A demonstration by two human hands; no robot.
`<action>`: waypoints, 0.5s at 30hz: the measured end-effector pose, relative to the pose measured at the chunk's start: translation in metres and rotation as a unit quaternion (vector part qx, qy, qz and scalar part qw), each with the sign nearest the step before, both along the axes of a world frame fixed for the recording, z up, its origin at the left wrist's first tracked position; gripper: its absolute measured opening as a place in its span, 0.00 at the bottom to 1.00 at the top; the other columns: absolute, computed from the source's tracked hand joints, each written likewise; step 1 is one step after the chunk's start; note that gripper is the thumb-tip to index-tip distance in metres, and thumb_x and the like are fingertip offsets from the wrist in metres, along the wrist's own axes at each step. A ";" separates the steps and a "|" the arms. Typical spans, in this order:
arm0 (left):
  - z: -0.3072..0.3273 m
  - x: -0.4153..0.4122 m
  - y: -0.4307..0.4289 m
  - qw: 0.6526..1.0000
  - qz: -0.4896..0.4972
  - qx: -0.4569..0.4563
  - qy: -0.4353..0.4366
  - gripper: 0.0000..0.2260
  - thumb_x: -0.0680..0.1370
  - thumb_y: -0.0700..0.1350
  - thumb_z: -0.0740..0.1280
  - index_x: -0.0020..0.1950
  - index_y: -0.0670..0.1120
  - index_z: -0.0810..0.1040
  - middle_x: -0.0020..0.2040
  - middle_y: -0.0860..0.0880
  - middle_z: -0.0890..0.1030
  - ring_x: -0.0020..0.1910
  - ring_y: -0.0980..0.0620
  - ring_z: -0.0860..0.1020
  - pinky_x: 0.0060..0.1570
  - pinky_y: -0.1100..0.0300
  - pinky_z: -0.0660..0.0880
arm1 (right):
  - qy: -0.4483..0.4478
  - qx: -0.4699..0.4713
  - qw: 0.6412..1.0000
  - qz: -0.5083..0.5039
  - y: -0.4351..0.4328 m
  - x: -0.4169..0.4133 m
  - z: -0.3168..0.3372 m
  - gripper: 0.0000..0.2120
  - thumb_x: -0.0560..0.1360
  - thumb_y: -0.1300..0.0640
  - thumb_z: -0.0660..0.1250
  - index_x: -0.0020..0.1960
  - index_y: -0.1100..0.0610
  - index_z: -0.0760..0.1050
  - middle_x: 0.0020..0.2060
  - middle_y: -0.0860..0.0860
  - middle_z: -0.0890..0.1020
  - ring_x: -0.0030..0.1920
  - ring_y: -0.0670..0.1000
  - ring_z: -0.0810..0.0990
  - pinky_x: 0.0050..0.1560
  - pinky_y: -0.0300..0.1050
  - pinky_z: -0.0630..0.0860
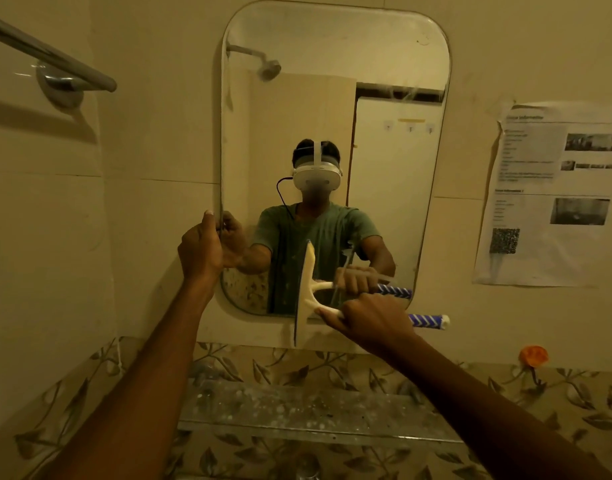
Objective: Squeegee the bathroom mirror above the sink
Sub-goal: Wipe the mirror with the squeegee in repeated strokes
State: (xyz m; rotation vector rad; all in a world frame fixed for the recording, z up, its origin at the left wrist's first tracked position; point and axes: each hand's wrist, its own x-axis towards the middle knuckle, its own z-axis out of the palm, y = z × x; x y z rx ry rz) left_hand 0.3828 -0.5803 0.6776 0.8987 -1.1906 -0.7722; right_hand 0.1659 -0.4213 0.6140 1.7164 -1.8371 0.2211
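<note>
Both forearms entered from the bottom of the frame, nearest the camera, reaching up toward the mirror (335,109). The right hand (370,320) was closed around the handle of the squeegee (306,292), a pale tool with a blue-and-white striped grip end projecting to the right. Its blade stood near vertical against the glass at the mirror's lower edge, the bottom end overhanging onto the wall below. The left hand (200,247) gripped the mirror's left edge, fingers curled round the rim. The mirror, a rounded rectangle, was fixed to a tiled wall. A glass shelf (297,407) sat beneath it, speckled with spots. A towel bar (51,55) was mounted upper left; a printed notice (554,195) was stuck to the wall at right, with an orange hook (533,356) below it.
</note>
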 end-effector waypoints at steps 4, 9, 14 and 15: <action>-0.013 0.000 0.000 1.000 0.011 0.018 -0.015 0.20 0.81 0.57 0.56 0.42 0.45 0.78 0.46 0.45 0.79 0.48 0.45 0.77 0.51 0.49 0.75 | -0.022 0.016 1.000 -0.011 0.014 -0.029 0.005 0.36 0.68 0.27 0.34 0.35 0.49 0.72 0.28 0.45 0.71 0.28 0.43 0.70 0.32 0.38 0.70; -0.015 -0.004 0.003 0.999 0.021 0.024 -0.012 0.21 0.82 0.56 0.56 0.52 0.42 0.82 0.48 0.46 0.78 0.49 0.47 0.75 0.47 0.55 0.71 | -0.063 0.055 0.991 -0.102 0.058 -0.079 0.013 0.33 0.70 0.28 0.41 0.38 0.49 0.75 0.30 0.45 0.75 0.29 0.44 0.72 0.32 0.36 0.69; -0.015 -0.008 0.007 0.999 0.031 0.031 -0.014 0.22 0.82 0.55 0.57 0.60 0.40 0.80 0.59 0.39 0.80 0.59 0.40 0.76 0.49 0.56 0.70 | -0.033 0.049 0.994 -0.092 0.061 -0.067 0.015 0.28 0.76 0.31 0.45 0.37 0.49 0.72 0.29 0.46 0.72 0.28 0.44 0.69 0.30 0.36 0.66; -0.015 -0.008 0.007 0.999 0.032 0.032 -0.012 0.22 0.82 0.55 0.57 0.60 0.40 0.80 0.60 0.38 0.79 0.59 0.39 0.76 0.50 0.55 0.70 | -0.032 0.042 0.996 -0.078 0.056 -0.058 0.017 0.27 0.77 0.32 0.46 0.35 0.48 0.70 0.29 0.46 0.71 0.27 0.44 0.69 0.29 0.37 0.66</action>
